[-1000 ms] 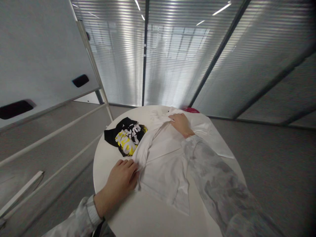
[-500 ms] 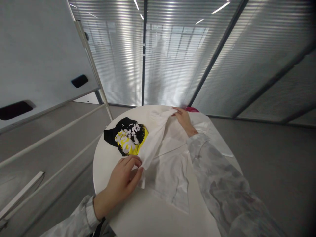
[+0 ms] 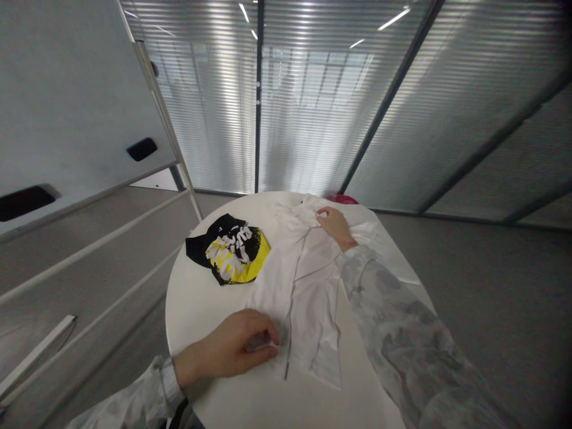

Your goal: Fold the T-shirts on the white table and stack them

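A white shirt [image 3: 313,283] lies spread and wrinkled on the white round table [image 3: 201,316], a dark seam line running down its front. At its lower left part, my left hand [image 3: 235,345] has curled fingers and the thumb brought close together, with a bit of white cloth between the tips. My right hand [image 3: 336,225] is at the upper part of the shirt, near the collar, thumb and forefinger pinched on the cloth. Left of the shirt lies a crumpled black and yellow printed garment [image 3: 230,247], apart from both hands.
A dark red item [image 3: 345,199] sits at the table's far edge. On the left stands a whiteboard [image 3: 75,107] on a white metal frame [image 3: 98,244]. A ribbed translucent partition [image 3: 308,137] rises behind the table, with grey floor [image 3: 482,286] to the right.
The shirt's lifted front flap has come down flat toward the right. My left hand has moved right and slightly nearer me; my right hand has moved slightly down along the collar area.
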`<state>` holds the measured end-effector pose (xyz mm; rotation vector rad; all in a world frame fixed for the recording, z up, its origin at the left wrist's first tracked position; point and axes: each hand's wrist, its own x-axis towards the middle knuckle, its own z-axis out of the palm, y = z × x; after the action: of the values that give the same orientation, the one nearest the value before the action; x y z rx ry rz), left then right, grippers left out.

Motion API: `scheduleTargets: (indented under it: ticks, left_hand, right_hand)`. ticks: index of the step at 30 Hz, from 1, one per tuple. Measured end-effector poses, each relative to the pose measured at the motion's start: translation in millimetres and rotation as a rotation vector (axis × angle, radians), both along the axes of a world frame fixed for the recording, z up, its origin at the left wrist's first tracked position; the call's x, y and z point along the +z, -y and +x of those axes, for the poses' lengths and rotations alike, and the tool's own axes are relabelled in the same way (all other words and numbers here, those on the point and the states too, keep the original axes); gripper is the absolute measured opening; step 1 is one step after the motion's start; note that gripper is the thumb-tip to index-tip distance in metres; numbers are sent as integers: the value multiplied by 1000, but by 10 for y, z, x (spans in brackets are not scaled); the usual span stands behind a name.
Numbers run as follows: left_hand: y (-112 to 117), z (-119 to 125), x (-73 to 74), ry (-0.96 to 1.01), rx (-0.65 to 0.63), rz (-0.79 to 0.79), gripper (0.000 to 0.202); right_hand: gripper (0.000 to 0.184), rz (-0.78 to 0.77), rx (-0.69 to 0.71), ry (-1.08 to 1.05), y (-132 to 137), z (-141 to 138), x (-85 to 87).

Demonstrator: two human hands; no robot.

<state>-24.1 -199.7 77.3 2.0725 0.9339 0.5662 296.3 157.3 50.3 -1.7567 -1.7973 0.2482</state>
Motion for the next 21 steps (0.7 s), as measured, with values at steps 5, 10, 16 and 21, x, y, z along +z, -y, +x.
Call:
scheduleTargets:
  ticks: [5,10,16,21]
  left_hand:
    - [-344,-115,153,100,188,-21,25]
    - [-1345,-156,94,134,463,-12,36]
    - [-2566,-11,-12,145,579,-199,52]
    - [-2918,359,-183,204,581,-83,43]
  right_hand:
    - [39,-32,-34,173,103,61,-15]
    - [44,105,-107,71,308,-48,-114]
    - [40,223,43,176,698,-205,-373]
    - [43,233,33,91,681,-154,-432]
